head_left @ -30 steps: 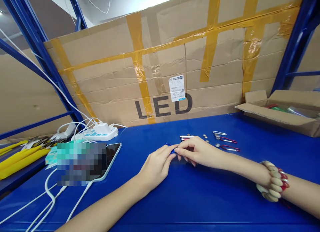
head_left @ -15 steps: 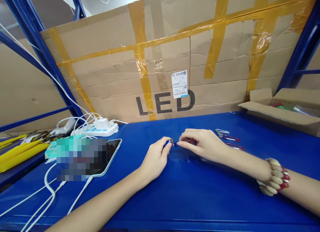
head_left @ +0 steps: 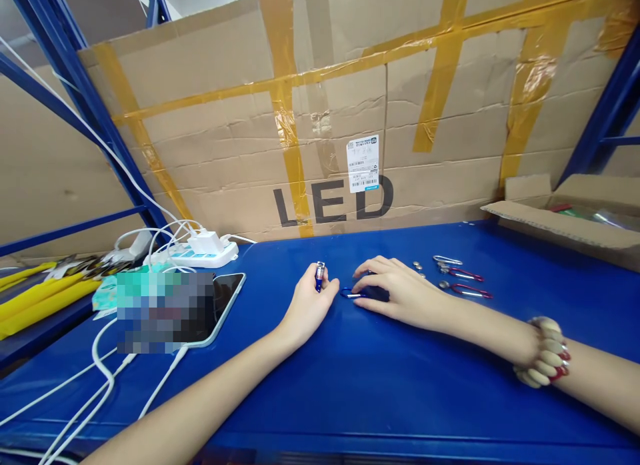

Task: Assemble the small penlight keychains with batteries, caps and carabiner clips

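Note:
My left hand (head_left: 305,308) is closed around a small blue cylinder with a silver end (head_left: 320,276), which stands nearly upright between thumb and fingers. Its kind is too small to make out. To the right, a blue carabiner (head_left: 349,293) lies flat on the blue table (head_left: 380,378), partly under the fingers of my right hand (head_left: 393,288). Those fingers are spread, with the tips at the carabiner; whether they touch it I cannot tell. Beyond that hand lie a silver carabiner (head_left: 448,260), a red carabiner (head_left: 466,274) and another red carabiner (head_left: 471,291).
Small silver discs (head_left: 417,265) lie past my right hand. On the left are a phone (head_left: 227,305), white cables (head_left: 103,385) and a power strip (head_left: 215,255). An open cardboard box (head_left: 590,221) stands at the right; a big taped carton (head_left: 240,158) walls off the back.
My right hand has drawn away from the left one and opened over the blue carabiner on the table. In my left hand the blue cylinder is turned more upright.

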`<state>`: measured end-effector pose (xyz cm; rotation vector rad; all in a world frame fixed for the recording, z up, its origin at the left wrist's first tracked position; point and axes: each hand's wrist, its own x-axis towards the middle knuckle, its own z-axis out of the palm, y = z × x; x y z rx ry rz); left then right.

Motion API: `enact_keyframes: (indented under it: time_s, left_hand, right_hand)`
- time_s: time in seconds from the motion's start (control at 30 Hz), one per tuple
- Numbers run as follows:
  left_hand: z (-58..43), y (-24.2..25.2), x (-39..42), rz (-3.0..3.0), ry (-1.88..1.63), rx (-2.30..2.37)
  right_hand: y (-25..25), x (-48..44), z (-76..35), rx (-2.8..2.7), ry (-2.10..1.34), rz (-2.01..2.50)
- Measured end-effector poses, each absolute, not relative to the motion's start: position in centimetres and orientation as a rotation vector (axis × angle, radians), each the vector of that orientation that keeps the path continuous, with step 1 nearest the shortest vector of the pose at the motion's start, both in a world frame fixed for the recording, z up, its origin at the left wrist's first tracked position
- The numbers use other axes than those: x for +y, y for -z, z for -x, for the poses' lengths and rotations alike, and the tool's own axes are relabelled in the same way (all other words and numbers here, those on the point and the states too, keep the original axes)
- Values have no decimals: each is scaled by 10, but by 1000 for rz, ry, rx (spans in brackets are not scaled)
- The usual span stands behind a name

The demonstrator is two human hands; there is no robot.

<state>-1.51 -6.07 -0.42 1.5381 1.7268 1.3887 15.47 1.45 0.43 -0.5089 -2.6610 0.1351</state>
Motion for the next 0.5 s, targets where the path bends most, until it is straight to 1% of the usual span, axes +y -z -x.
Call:
enact_keyframes:
  time_s: [0.17,0.37,0.5]
  left_hand:
    - [13,1,-61,-1555,-1348,1725]
    - [14,-1,-62,-1756,-1211,1739]
    - [13,-3,-64,-1822,-1113,1594]
  right_hand:
    - [-6,14,-153,-2650,-191,490]
    - [-3,12,-150,-2554,-229,499]
    - [-2,14,-150,-2531,-299,454]
